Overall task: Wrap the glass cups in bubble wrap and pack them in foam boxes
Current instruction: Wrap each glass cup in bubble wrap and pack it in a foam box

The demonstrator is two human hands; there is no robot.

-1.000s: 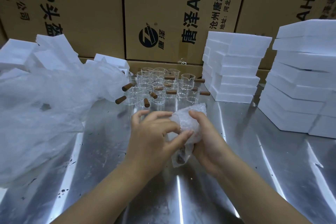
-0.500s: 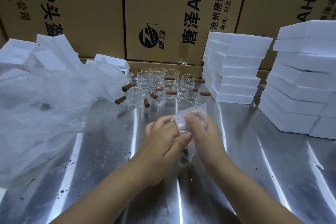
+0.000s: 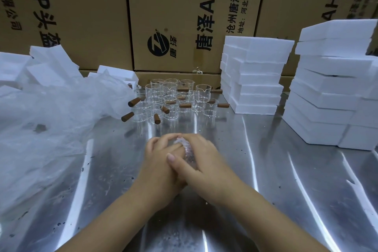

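Two hands are closed together round one bubble-wrapped cup, which is enclosed between the palms so that only a narrow strip of bubbled film is seen between the fingers. The left hand is curled over the near-left side of the bundle, its fingers bent across the top. The right hand is cupped against the right side, with its thumb laid over the left hand. Both forearms are brought in from the lower edge and converge at the middle of the steel table; whether the bundle is rested on the surface or held just above it cannot be told. Unwrapped glass cups with brown wooden handles are grouped beyond the hands. Closed foam boxes are stacked at the right, with a second, nearer stack beside them. Loose clear film is heaped at the left, and printed cartons are ranged behind.
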